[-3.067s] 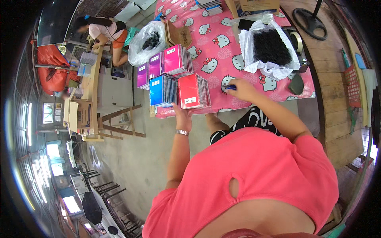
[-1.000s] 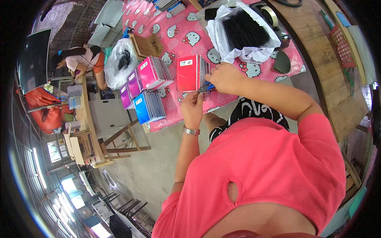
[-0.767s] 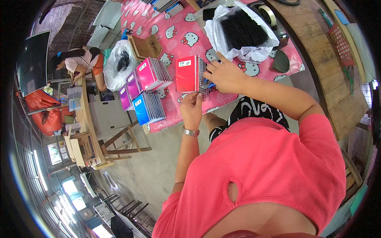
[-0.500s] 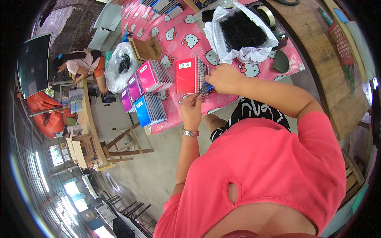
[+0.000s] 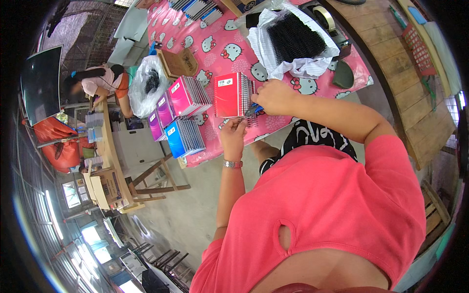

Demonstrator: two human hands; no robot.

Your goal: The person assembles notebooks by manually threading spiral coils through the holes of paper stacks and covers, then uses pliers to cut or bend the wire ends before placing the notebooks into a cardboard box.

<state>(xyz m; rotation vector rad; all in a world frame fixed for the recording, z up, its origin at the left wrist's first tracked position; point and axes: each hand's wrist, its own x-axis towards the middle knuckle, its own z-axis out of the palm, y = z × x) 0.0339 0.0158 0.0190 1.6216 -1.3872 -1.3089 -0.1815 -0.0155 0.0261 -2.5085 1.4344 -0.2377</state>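
A stack of red spiral notebooks (image 5: 227, 96) lies in front of me on the table, its wire coils along the right side and lower corner. My right hand (image 5: 273, 97) is closed on a small blue-handled tool (image 5: 256, 109), apparently pliers, held at the coils. Fingers pinched, my left hand (image 5: 233, 131) is at the stack's near edge, by the end of a coil. Whether it grips the wire itself is too small to make out. Left of the stack are pink notebooks (image 5: 183, 95), purple notebooks (image 5: 164, 110) and blue notebooks (image 5: 180, 139), all spiral-bound.
Black binding coils (image 5: 295, 39) lie on white paper at the table's far right, near a tape roll (image 5: 323, 18) and a dark green dish (image 5: 343, 74). A clear plastic bag (image 5: 146, 85) and a cardboard box (image 5: 178, 63) stand left. Another person (image 5: 100, 83) works at a bench.
The blue tool has come more into view at the coils, and my right hand has shifted slightly. My left hand stays at the stack's near edge. The view has tilted a little.
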